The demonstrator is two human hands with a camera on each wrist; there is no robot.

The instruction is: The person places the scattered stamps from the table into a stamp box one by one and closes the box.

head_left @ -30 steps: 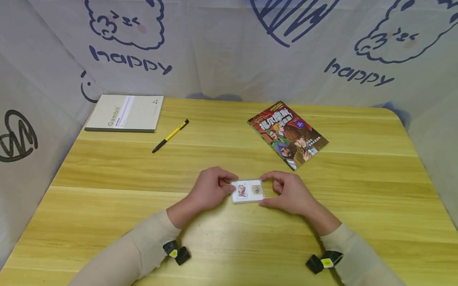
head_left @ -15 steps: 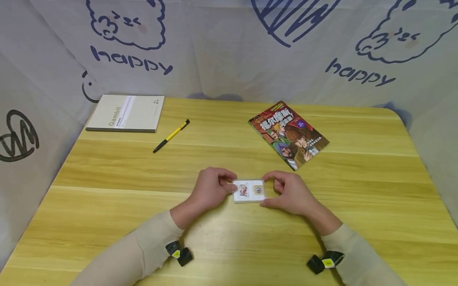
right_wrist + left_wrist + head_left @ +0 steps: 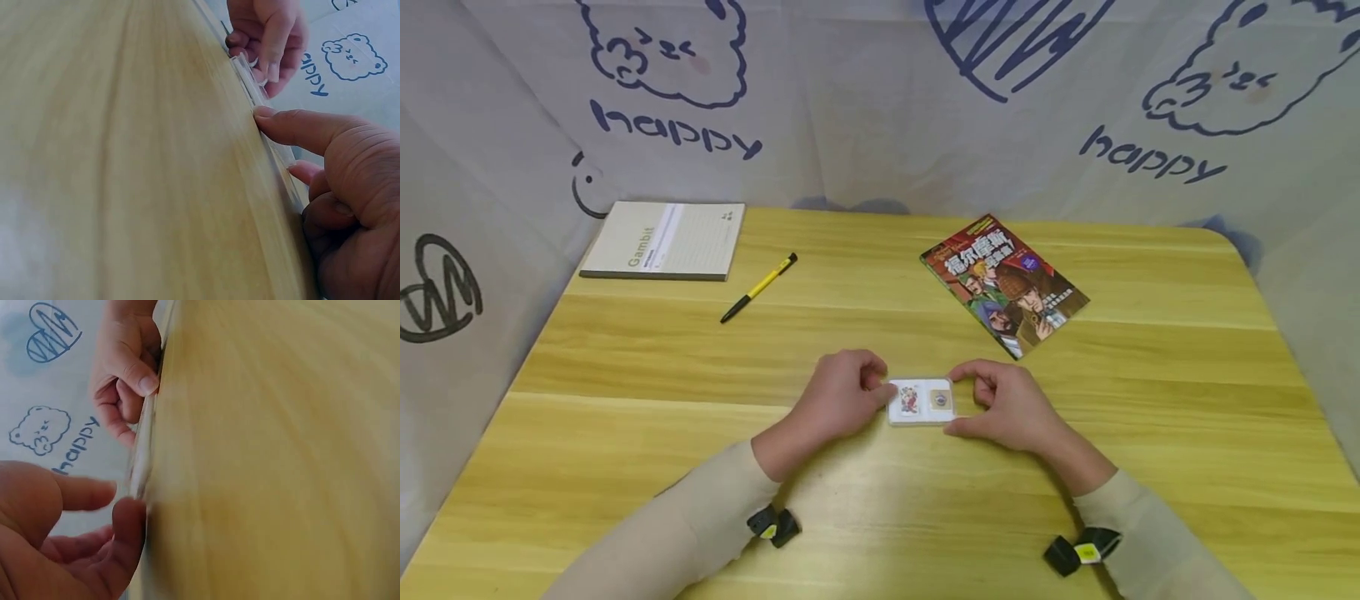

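A small clear plastic case [image 3: 921, 402] with a white insert lies on the table between both hands in the head view. It holds a small picture card [image 3: 909, 401] on the left and a tan square with a round emblem [image 3: 941, 400] on the right. My left hand [image 3: 846, 395] holds the case's left end, its thumb over the edge and its index finger curled by the far corner. In the left wrist view a small gap shows between two of its fingertips. My right hand [image 3: 1011, 404] pinches the right end between thumb and index finger, across the far and near edges.
A notebook [image 3: 662, 240] lies at the back left of the wooden table [image 3: 880, 517], with a yellow and black pen [image 3: 759, 287] beside it. An illustrated book [image 3: 1004, 285] lies behind my right hand. A drawn-on white cloth [image 3: 880, 100] hangs behind the table.
The left index finger has drawn back a little from the case's far left corner. The case has shifted very slightly to the right since one second ago; the right hand has barely moved.
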